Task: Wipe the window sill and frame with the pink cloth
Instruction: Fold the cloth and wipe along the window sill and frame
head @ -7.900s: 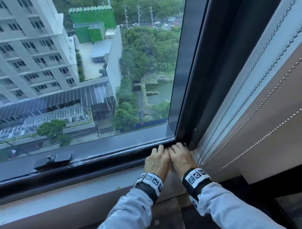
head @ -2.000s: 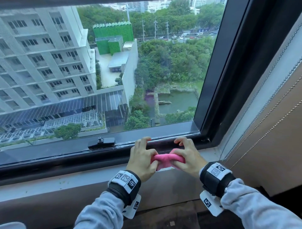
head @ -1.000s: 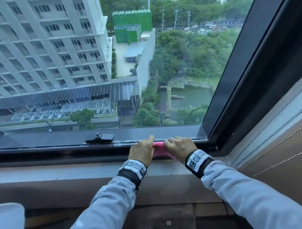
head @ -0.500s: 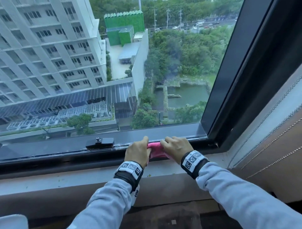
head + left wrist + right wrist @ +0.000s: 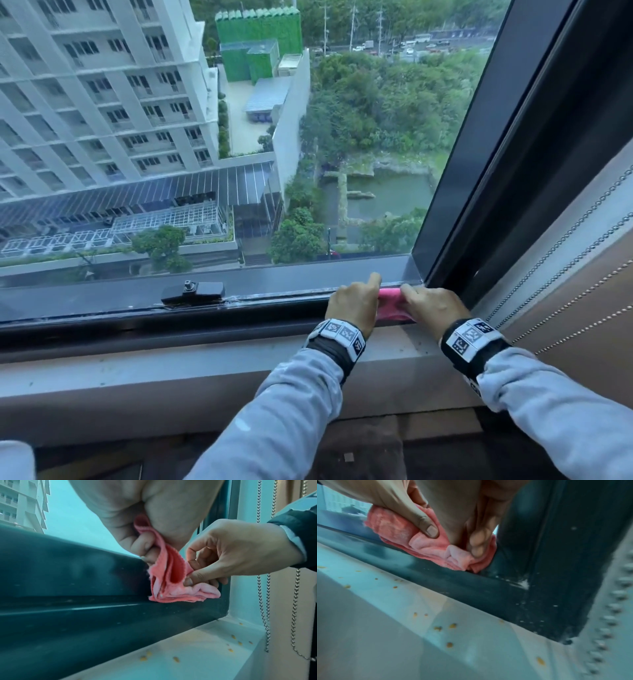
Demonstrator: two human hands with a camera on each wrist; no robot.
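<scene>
The folded pink cloth [image 5: 393,306] lies against the dark bottom window frame [image 5: 171,327], close to its right corner. Both hands hold it. My left hand [image 5: 356,301] grips the cloth's left end with curled fingers, index finger tip up at the glass edge. My right hand [image 5: 428,301] pinches the right end between thumb and fingers. In the left wrist view the pink cloth [image 5: 171,586] hangs in folds down to the frame ledge. In the right wrist view the pink cloth [image 5: 428,547] reaches nearly to the upright frame post [image 5: 556,547]. The pale sill [image 5: 205,363] runs below.
A black window latch [image 5: 193,291] sits on the frame to the left. Bead chains [image 5: 565,267] of a blind hang at the right. Small yellow crumbs [image 5: 452,626] dot the sill, and white specks mark the frame corner [image 5: 523,584].
Both hands have slid the cloth to the right along the bottom frame, and it is now close to the right corner.
</scene>
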